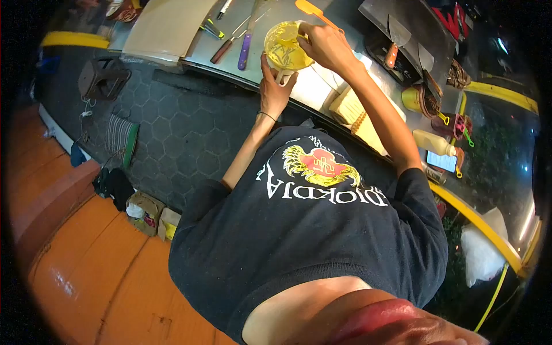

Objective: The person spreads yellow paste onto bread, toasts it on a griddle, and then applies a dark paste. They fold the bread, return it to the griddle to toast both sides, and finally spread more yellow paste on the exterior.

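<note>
A round tub (270,43) with yellow, creamy smears on its walls is tilted over the counter's front edge. My left hand (273,89) grips it from below, thumb and fingers around a pale handle-like part (283,75). At the far rim, my right hand (322,46) is closed with its fingertips over the tub's mouth; what they pinch is hidden. Just beyond that hand is an orange spatula (310,8), its thin end passing behind the wrist. A purple-handled knife (245,52) and a brown-handled fork (222,50) lie left of the tub.
A board (167,26) covers the counter's left part. To the right are a dark griddle box with a scraper (392,54), bread slices (348,106), small tubs (414,99), a cream bottle (432,141) and a phone (441,161). A stool (103,77) stands on the floor.
</note>
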Tool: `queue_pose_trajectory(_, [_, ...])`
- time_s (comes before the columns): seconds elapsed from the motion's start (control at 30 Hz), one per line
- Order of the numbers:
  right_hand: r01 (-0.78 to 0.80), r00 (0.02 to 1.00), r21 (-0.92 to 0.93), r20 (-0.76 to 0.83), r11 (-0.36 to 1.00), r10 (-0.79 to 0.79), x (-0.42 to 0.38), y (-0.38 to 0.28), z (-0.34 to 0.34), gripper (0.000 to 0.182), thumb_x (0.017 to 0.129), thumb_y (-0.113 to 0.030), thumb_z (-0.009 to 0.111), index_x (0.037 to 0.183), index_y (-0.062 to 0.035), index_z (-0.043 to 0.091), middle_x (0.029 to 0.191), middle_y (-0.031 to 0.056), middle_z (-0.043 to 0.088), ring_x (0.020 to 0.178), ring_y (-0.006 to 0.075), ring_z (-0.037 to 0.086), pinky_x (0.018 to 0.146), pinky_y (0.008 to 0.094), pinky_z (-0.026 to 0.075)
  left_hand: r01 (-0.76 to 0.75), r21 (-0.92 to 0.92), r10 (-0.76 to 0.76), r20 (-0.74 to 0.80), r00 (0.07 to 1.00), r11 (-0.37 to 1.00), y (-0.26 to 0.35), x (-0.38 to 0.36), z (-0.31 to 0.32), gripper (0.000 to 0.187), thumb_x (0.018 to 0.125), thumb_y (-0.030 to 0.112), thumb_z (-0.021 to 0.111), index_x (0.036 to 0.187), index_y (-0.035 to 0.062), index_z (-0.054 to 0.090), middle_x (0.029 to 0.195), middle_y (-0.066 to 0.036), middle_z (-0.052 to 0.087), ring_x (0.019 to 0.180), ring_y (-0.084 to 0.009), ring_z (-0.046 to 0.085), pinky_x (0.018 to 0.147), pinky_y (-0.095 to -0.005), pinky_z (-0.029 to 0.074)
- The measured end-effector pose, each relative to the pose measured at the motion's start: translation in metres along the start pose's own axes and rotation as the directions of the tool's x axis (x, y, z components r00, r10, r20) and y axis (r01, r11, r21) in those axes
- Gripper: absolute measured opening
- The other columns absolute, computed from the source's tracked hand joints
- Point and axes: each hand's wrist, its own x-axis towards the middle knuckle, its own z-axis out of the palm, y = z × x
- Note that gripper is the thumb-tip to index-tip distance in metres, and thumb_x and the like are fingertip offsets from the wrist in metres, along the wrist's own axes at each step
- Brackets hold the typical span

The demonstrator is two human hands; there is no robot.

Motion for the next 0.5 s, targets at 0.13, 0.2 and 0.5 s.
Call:
queue_pose_trajectory(0.13, [0.091,0.994,-0.128,-0.046,0.988,-0.098,0.047,-0.004,0.017,0.018,0.086,-0.016,0.056,0.085,0.0005,0.063,0.077,0.0266,0.065,0.074,0.0421,0.066,0.063,0.0491,0.053,-0.165,0.157,0.159,0.049,0.986,0.974,0.001,0.05,-0.047,0.097,0.078,0.017,0.078,0.149,0.0005,0.014,0.099,-0.028,0.065,0.09,-0.0402,0.067,0.076,-0.0444,0.053])
queue_pose_trajectory(0.2, [0.122,0.992,-0.211,0.001,0.97,-0.125,0.044,-0.001,0.014,0.018,0.085,-0.014,0.056,0.086,0.0021,0.062,0.073,0.0253,0.065,0.072,0.0409,0.066,0.063,0.0502,0.053,-0.262,0.181,0.256,0.054,0.965,0.948,0.002,0.055,-0.049,0.095,0.077,0.014,0.078,0.149,-0.0003,0.018,0.099,-0.027,0.065,0.089,-0.0403,0.067,0.076,-0.0441,0.053])
queue_pose_trajectory(0.5, [-0.024,0.997,-0.127,0.074,0.992,0.034,-0.014,-0.007,-0.002,0.017,0.09,-0.015,0.056,0.089,0.0009,0.062,0.069,0.024,0.061,0.07,0.041,0.063,0.065,0.0482,0.05,-0.482,0.387,0.452,0.171,0.875,0.786,-0.011,0.06,-0.062,0.098,0.071,0.012,0.081,0.151,0.0088,0.024,0.094,-0.014,0.065,0.089,-0.0302,0.062,0.086,-0.0425,0.043])
